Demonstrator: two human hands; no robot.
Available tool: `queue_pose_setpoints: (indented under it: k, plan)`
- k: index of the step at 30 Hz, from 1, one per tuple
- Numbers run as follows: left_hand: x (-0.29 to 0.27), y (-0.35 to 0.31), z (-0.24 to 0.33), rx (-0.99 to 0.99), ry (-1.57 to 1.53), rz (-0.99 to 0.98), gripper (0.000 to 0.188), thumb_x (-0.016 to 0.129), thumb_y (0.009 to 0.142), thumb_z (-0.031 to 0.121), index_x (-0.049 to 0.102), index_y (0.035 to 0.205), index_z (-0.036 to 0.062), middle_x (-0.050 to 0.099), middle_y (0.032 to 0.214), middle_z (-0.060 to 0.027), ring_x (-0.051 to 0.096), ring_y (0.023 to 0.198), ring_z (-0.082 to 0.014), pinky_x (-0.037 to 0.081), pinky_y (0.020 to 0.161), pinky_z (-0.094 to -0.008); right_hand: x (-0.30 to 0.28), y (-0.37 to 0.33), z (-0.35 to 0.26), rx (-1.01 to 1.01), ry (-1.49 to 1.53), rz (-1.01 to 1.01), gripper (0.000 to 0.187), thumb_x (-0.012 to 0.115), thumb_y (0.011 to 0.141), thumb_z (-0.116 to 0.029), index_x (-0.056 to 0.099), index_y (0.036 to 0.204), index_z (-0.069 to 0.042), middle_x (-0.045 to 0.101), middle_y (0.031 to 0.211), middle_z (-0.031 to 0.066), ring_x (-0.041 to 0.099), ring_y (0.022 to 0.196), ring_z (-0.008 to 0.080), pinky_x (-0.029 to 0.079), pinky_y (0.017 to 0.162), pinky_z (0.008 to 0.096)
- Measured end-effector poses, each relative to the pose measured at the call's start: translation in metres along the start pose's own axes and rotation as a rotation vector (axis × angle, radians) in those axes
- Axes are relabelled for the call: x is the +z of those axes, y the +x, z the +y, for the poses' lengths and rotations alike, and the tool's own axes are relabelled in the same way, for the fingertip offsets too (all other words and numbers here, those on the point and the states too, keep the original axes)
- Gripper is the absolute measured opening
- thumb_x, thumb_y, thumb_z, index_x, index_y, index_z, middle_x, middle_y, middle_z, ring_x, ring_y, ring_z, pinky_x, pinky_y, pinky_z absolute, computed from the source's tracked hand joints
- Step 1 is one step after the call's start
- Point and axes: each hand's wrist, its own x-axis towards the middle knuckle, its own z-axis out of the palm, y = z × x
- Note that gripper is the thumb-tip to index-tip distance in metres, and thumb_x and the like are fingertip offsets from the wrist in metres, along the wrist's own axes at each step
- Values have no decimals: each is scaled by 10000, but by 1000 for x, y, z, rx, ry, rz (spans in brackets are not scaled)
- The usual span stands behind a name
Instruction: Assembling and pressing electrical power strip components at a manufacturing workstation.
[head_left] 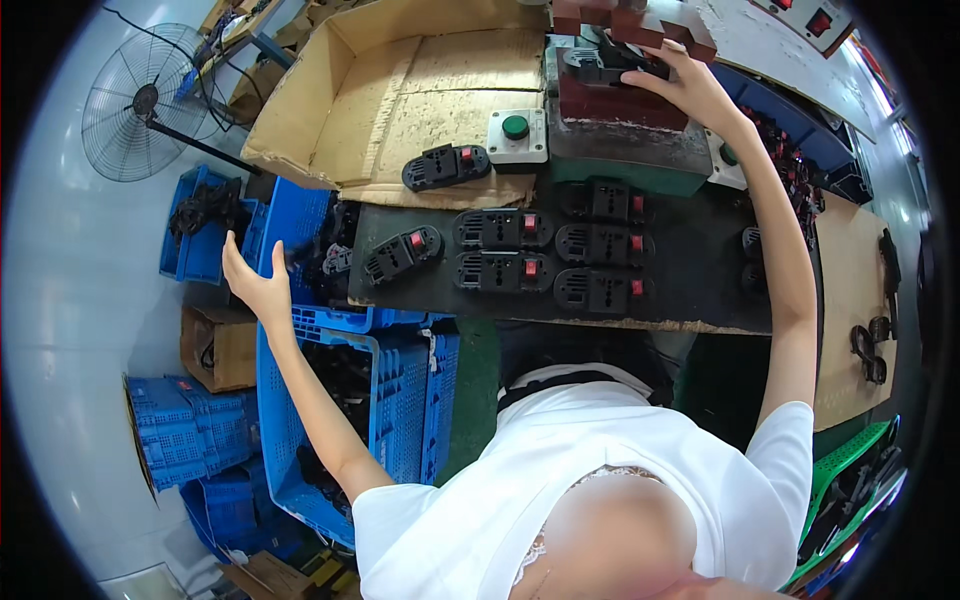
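Note:
At the press (640, 20), my right hand (695, 88) reaches in from the right. Its thumb and fingers close on a black socket housing (592, 66) lying on the dark red fixture block (625, 105). My left hand (258, 285) is raised at the left with nothing in it, thumb and fingers apart, beside a blue crate (300, 215) of black parts. Several black socket housings with red switches (502, 229) lie in rows on the dark bench (700, 295). Another one (402, 255) sits askew at the bench's left, and one more (446, 167) rests on cardboard.
A green push button (515, 127) on a white box stands left of the press, near an open cardboard box (290, 110). Blue crates (400, 400) are stacked at my left. A standing fan (146, 103) is at the far left. Cables (868, 355) lie on cardboard at the right.

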Motion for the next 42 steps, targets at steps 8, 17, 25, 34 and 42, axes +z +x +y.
queue_pose_setpoints:
  k: [8,17,25,34,42]
  plan:
    - [38,57,126,317,-342,-99,351,688,812,116,589,1143,54,575,1184,-109,503,1159,-299,376,1001,-398,0,-2,-3,-133,-94,202,745,701,783,-558,534,1197,38,459,702,89,377,578,152,359,540,297]
    - [88,68,219,522,-804,-561,351,693,810,145,602,1133,44,607,1154,-140,605,1016,-343,479,874,-386,0,-5,-4,-122,-174,133,748,747,759,-513,523,1257,-2,574,770,119,477,645,179,421,612,301]
    - [109,62,239,639,-886,-617,304,711,758,86,621,1035,0,614,1083,-126,602,977,-331,481,859,-376,-16,-2,-15,27,-8,-73,689,767,769,-428,518,1267,-23,627,991,126,565,829,213,473,766,317]
    - [106,59,250,664,-898,-620,201,692,747,35,627,932,-10,620,961,-121,601,910,-325,484,797,-384,-41,-26,-6,-137,-91,-12,565,753,804,-309,535,1234,-14,602,1159,137,570,1037,262,438,948,335]
    - [90,54,262,758,-634,-512,131,649,770,61,571,874,43,627,834,-103,595,902,-297,467,848,-398,-68,-115,-3,22,-132,4,231,729,760,-60,553,889,19,544,944,100,550,879,273,452,773,330]
